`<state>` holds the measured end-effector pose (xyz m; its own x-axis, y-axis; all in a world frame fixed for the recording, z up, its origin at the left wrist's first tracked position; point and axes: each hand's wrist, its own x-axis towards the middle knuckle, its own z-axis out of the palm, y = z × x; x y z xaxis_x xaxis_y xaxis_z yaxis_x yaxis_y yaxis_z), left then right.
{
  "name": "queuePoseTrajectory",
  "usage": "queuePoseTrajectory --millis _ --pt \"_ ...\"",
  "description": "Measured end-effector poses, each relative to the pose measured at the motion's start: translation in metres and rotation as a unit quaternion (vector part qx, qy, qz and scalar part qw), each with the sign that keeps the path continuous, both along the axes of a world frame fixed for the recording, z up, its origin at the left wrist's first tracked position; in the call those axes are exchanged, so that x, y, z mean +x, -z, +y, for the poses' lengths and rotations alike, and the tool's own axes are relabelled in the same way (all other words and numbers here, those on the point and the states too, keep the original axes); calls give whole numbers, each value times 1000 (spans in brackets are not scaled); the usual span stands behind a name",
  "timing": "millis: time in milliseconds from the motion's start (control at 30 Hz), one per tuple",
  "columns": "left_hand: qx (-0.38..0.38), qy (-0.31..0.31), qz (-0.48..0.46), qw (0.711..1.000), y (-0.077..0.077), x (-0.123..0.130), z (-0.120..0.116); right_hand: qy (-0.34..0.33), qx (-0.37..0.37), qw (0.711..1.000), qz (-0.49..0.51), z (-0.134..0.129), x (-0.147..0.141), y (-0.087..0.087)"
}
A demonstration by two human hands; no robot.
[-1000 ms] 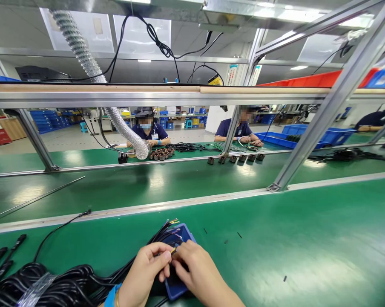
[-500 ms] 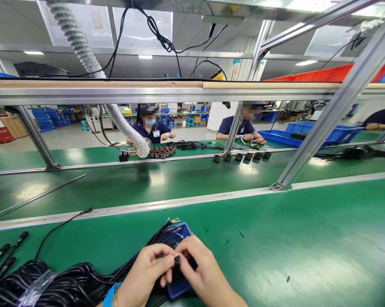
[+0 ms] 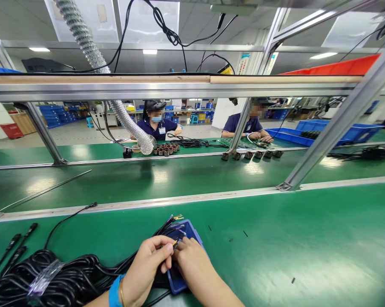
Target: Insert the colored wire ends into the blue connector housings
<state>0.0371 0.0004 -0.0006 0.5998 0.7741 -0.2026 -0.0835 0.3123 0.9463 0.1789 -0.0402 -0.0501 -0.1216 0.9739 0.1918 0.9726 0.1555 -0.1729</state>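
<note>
My left hand [image 3: 149, 262] is closed in a pinch on a cable's thin wire end [image 3: 175, 243], where a bit of yellow shows between thumb and forefinger. Close beside it, my right hand [image 3: 192, 262] dips into a small blue bin [image 3: 197, 234] with its back turned up. Its fingertips are hidden, so what they touch cannot be seen. Across the bin's far left edge lie black cables with stripped, coloured wire ends [image 3: 178, 217]. These cables run left into a thick coil of black cable [image 3: 74, 279] bound with clear wrap.
Black connectors [image 3: 31, 230] lie left of the coil. Small dark scraps [image 3: 245, 233] dot the green table [image 3: 307, 238] on the right. A metal frame post [image 3: 336, 115] slants up ahead. Two people sit across the bench, near a flexible silver duct [image 3: 128, 119] and copper-wound parts [image 3: 167, 149].
My right hand has left the wire end and turned down into the bin. My left hand keeps its pinch. The whole view has shifted slightly.
</note>
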Motion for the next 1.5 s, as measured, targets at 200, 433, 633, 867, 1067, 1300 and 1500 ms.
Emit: queuePoseTrajectory --millis 200,433,633,867,1067,1300,1500 --pt "-7 6 -1 1000 -1 0 -2 38 20 999 30 -12 11 -14" --pt "-7 14 13 1000 0 0 -2 5 137 941 309 -26 30 -31" --pt "4 30 25 999 6 1 -1 30 178 833 524 -30 21 -35" --pt "11 33 33 999 9 0 -2 13 214 820 531 -31 12 -34" --pt "16 39 35 999 9 0 -2 -4 252 851 461 -31 15 -37" --pt "22 45 34 998 6 0 -2 -7 251 848 466 -31 15 -37" --pt "24 45 31 998 9 -1 -2 -50 276 876 393 -30 12 -35"
